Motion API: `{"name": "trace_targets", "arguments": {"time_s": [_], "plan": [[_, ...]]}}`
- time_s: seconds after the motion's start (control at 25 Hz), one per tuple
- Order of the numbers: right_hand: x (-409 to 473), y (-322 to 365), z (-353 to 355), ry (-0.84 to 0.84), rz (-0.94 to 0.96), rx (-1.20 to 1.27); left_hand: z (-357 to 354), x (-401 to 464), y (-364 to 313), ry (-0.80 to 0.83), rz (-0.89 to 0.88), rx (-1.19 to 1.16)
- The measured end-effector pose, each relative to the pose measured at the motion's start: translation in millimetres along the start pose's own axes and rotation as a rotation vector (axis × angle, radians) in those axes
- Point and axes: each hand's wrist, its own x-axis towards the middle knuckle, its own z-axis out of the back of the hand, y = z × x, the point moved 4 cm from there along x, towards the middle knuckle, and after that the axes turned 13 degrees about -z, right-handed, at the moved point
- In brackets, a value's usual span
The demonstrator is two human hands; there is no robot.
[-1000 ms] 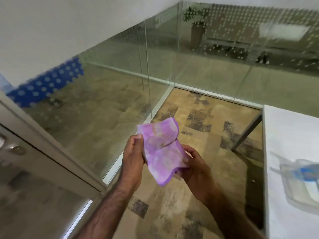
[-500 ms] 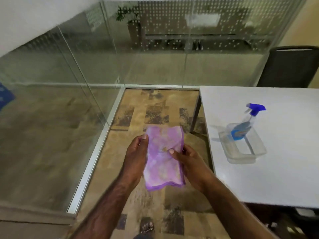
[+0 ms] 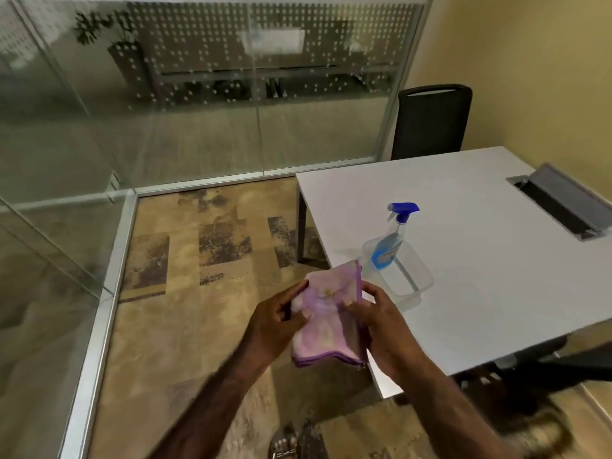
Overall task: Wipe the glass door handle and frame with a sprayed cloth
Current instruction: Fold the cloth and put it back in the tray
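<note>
Beside a white table (image 3: 480, 260), patterned carpet (image 3: 198, 260), glass walls (image 3: 198, 94), hands holding cloth (image 3: 326, 323)

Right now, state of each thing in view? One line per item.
purple cloth: folded, held in both hands above the floor
left hand: grips the cloth's left edge
right hand: pinches the cloth's right edge
spray bottle: upright in the tub, untouched
clear tub: on the white table
cable hatch: lid raised

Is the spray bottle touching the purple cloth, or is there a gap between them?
Apart. In the head view the spray bottle stands in the clear container on the table, and container wall shows between it and the purple cloth.
</note>
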Motion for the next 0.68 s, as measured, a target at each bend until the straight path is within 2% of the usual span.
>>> {"name": "trace_targets", "arguments": {"time_s": [0.28, 0.48, 0.68], "plan": [[13.5, 25.7, 32.0, -0.122, 0.184, -0.139, -34.3, 60.1, 4.7, 0.171, -0.15, 0.331], [17.4, 39.0, 62.6, -0.237, 0.264, -0.311, -59.9, 91.7, -2.3, 0.22, -0.255, 0.399], [28.3, 59.1, 105.0, -0.339, 0.258, -0.452, -94.6, 118.3, 1.3, 0.26, -0.199, 0.406]]}}
